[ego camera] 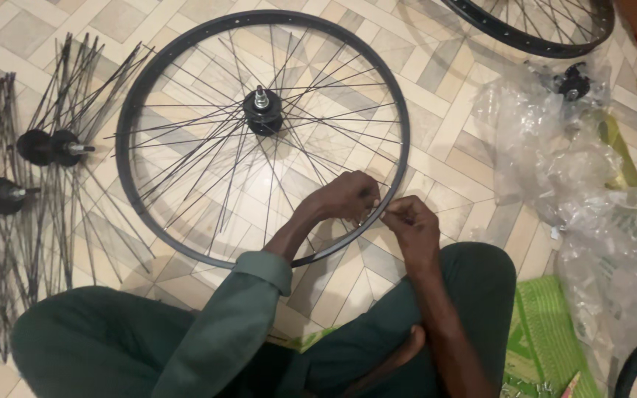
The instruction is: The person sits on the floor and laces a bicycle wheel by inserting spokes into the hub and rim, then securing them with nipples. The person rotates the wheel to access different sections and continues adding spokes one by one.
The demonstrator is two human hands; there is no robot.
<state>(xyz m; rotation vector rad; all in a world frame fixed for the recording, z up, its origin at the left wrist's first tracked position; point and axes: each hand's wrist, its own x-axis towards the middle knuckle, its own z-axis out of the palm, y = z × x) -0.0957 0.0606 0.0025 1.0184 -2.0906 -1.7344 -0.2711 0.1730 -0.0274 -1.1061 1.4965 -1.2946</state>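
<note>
Left hand (348, 197) and right hand (409, 221) at 5 o'clock of bicycle wheel rim (136, 96), fingers pinched on spoke ends; hub (262, 110) at centre; tiled floor (451, 177).

Bicycle-wheel workshop: rims (136, 110), loose spokes (9, 221), tiled floor (451, 147).

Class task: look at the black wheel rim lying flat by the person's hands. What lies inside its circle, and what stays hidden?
Inside the rim: a black hub, thin spokes and tiled floor showing through. The left hand covers the spoke ends by the right hand.
</note>
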